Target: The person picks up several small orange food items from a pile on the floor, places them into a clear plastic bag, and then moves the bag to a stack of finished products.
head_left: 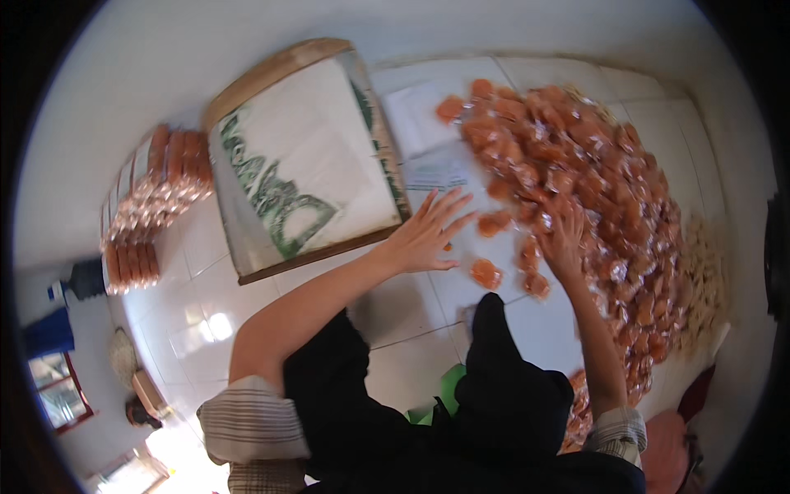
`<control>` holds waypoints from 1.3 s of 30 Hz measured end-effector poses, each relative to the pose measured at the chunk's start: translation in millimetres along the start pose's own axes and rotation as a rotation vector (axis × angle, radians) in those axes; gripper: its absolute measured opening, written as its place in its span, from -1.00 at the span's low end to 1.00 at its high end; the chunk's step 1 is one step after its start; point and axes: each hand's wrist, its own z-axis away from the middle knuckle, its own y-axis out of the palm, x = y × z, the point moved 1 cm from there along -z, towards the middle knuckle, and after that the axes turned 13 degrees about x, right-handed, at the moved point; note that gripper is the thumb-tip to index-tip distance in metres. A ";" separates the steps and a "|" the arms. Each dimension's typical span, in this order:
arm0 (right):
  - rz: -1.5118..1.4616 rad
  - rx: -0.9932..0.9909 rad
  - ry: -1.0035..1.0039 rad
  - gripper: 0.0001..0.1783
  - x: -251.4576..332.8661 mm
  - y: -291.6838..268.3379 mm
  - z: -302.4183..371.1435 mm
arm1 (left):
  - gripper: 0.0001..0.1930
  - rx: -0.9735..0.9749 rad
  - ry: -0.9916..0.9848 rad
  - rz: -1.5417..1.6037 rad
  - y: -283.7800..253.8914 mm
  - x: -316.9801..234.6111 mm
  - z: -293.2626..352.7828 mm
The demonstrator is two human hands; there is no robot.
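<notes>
A large heap of small orange-brown pieces in clear shiny wrappers [609,189] spreads over the floor on my right. My right hand [564,239] lies at the near-left edge of this heap, its fingers stretched out over the packets; whether one is under them is hidden. My left hand [429,235] hovers with fingers spread and nothing in it, between the framed board and the heap. Just below and right of it rests a single orange wrapped packet [485,273]. Several more loose packets [495,222] lie between my two hands. White printed sheets [440,169] are beyond my left hand.
A wood-framed board [329,156] with a white and green surface stands left of centre. Stacked long bundles of orange-brown packets [156,185] are against the left wall. Pale small pieces [704,288] lie along the right wall. Something green [448,387] shows between my legs on the tiles.
</notes>
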 end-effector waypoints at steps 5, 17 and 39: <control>-0.054 0.002 0.317 -0.15 -32.7 49.4 111.6 | 0.12 0.138 -0.150 0.065 99.0 -48.3 -70.6; -0.207 -0.012 0.442 -0.26 -14.6 132.2 63.3 | 0.04 -0.079 -0.447 -0.033 163.0 -25.1 -129.2; -0.129 -0.126 0.558 -0.39 -47.5 109.4 -14.6 | -0.17 -0.176 -0.533 0.010 127.9 0.7 -164.6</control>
